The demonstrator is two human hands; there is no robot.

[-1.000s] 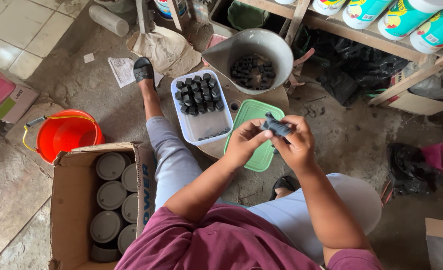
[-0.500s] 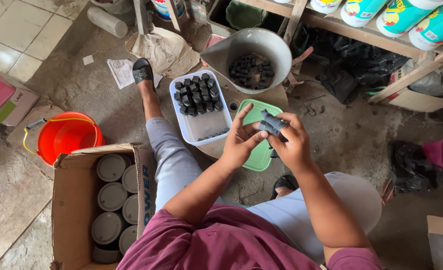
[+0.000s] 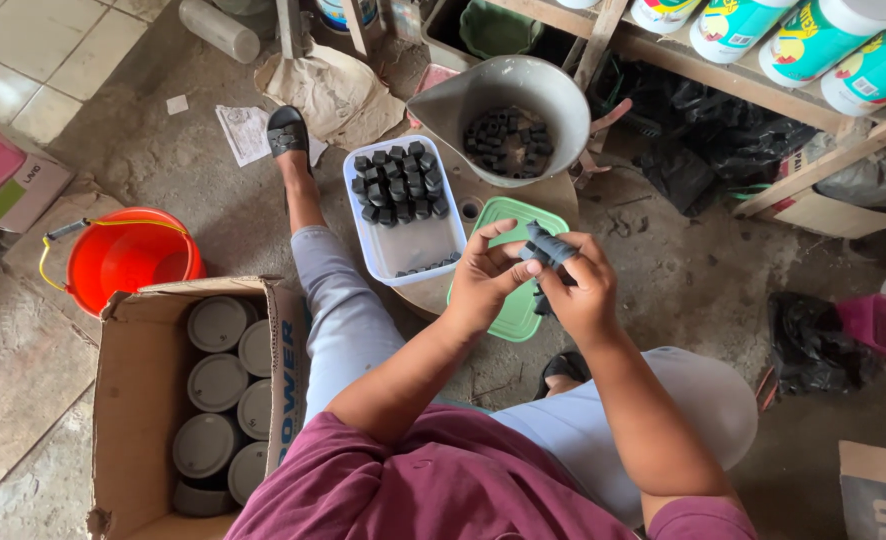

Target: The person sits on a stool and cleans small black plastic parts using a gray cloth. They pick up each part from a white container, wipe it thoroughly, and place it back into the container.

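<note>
Cardboard box (image 3: pixel 143 400) fills lower left of frame, open top, packed with round grey-lidded cans (image 3: pixel 218 383). Orange bucket (image 3: pixel 128 258) sits just above the box at left. Grey metal scoop pan (image 3: pixel 508 110) at upper centre, spout to the left, holds a loose pile of small black pieces. White rectangular tub (image 3: pixel 403 215) left of centre, long axis running top to bottom; black caps (image 3: pixel 398 185) stand in rows in its upper half, lower half mostly bare. Green lid (image 3: pixel 518 290) lies flat to the right of the tub, partly hidden under the hands.

Both hands meet at frame centre, above the green lid. Left hand (image 3: pixel 483 285) half curled, thumb and fingertips touching the left end of the dark grey stack (image 3: pixel 548 250). Right hand (image 3: pixel 583 290) curled round the stack from the right, fingers wrapped over it, thumb beneath. Both hands closed on it, not spread.

The stack looks like several dark grey-black ribbed caps pushed together in a short row, matt, slightly bluish on top. Long axis runs diagonally, upper left to lower right, upper-left end sticking out past the fingers. A further dark bit shows under the right hand; cannot tell what it is.
</note>
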